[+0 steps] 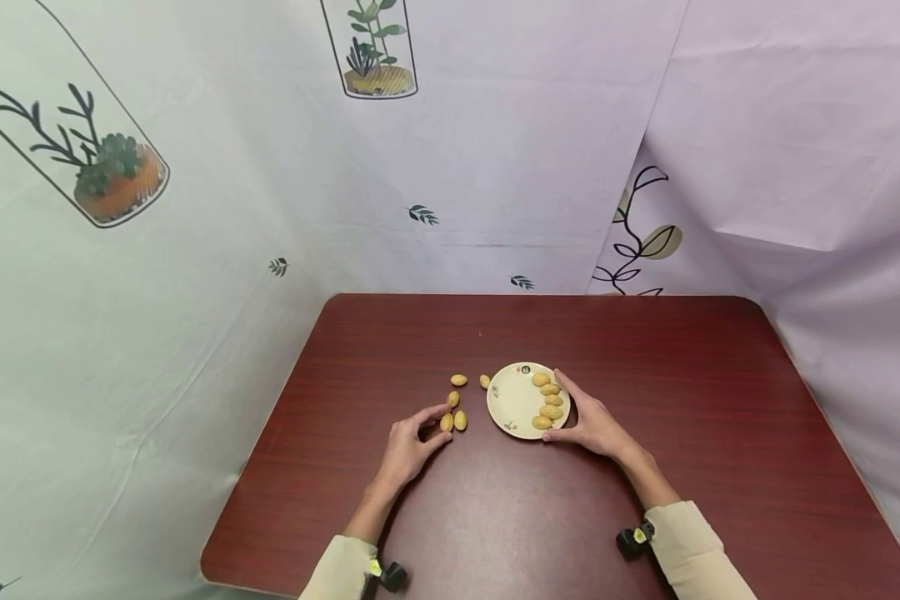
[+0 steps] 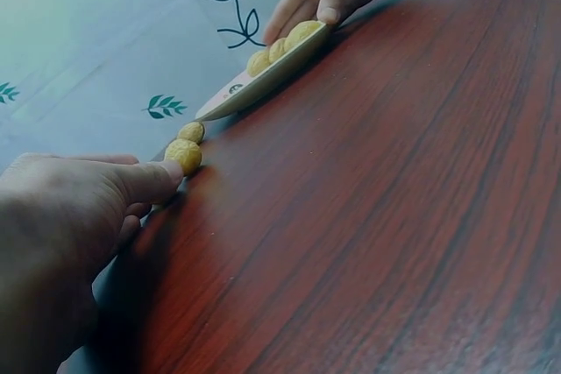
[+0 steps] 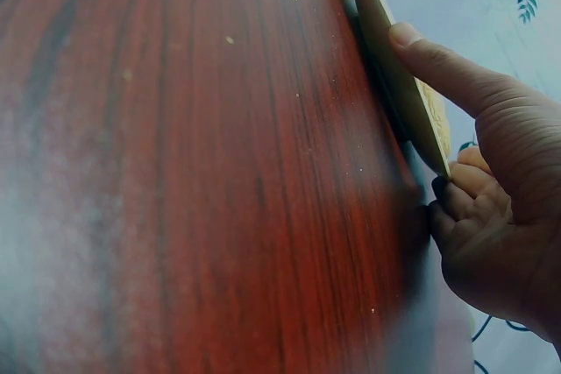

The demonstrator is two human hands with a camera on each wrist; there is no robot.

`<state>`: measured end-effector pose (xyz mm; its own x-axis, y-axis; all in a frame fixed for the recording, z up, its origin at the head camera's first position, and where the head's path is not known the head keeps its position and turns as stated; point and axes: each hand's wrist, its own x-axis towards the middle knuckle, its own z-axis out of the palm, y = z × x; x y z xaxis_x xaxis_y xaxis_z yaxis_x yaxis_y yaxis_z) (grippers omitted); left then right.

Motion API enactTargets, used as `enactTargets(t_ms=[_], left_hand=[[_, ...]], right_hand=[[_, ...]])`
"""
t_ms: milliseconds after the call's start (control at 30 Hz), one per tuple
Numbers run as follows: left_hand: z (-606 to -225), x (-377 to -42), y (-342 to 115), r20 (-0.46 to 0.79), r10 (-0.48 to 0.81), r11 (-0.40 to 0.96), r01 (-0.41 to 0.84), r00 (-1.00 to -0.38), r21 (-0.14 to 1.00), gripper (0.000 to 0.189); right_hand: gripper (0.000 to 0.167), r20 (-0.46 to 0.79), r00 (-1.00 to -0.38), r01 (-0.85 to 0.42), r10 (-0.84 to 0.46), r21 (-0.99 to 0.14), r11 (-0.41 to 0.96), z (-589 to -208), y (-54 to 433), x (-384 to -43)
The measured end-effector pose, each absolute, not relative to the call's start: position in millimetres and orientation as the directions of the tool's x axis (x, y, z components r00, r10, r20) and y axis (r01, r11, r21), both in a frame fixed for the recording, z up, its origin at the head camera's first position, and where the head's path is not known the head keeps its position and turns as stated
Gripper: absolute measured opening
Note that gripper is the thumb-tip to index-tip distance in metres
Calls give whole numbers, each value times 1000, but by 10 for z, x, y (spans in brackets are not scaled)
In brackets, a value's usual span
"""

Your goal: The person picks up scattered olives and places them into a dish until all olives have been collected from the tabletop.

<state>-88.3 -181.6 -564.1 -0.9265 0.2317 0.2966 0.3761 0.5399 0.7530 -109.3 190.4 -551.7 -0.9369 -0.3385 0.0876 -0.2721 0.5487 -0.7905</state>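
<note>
Tan oval nut (image 1: 447,423) pinched by left hand (image 1: 407,450), near four loose tan nuts (image 1: 461,420); right hand (image 1: 594,427) grips round cream plate (image 1: 512,403), five nuts (image 1: 551,412) aboard, on red-brown wood-grain table (image 1: 682,358). Off-centre pinch could let nut skid; plate tilt could spill load.

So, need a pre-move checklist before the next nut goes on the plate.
1. Right hand steadying the plate: ok, thumb and fingers at its rim.
2. Room on the plate: ok, five nuts on its right side, left side bare.
3. Left hand at the target nut: ok, thumb and index finger are at it.
4. Pinch secure: cannot tell.
5. Straight slide along the table free: not ok, the neighbouring nut lies plateward.
6. Rim nut separate from the plate: cannot tell, they look very close.
</note>
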Motion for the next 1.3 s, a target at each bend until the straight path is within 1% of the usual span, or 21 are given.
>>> enactTargets(t_ms=[333,600,1033,1300], left_hand=[[-5649,-869,-1805,314,227,575,387,-922,720,42],[-5654,-843,-1795,344,212,575,401,-915,713,38],[-5631,-843,-1824,272,165,490,318,-948,812,37],[-5631,-872,-1841,319,149,442,352,-936,825,36]], right_hand=[[121,86,-937,-268,-337,-796,543,-5500,1900,-1084],[121,86,-937,-270,-339,-793,546,-5502,1904,-1085],[120,81,-936,-266,-343,-801,536,-5500,1906,-1083],[120,90,-936,-272,-341,-798,537,-5500,1908,-1086]])
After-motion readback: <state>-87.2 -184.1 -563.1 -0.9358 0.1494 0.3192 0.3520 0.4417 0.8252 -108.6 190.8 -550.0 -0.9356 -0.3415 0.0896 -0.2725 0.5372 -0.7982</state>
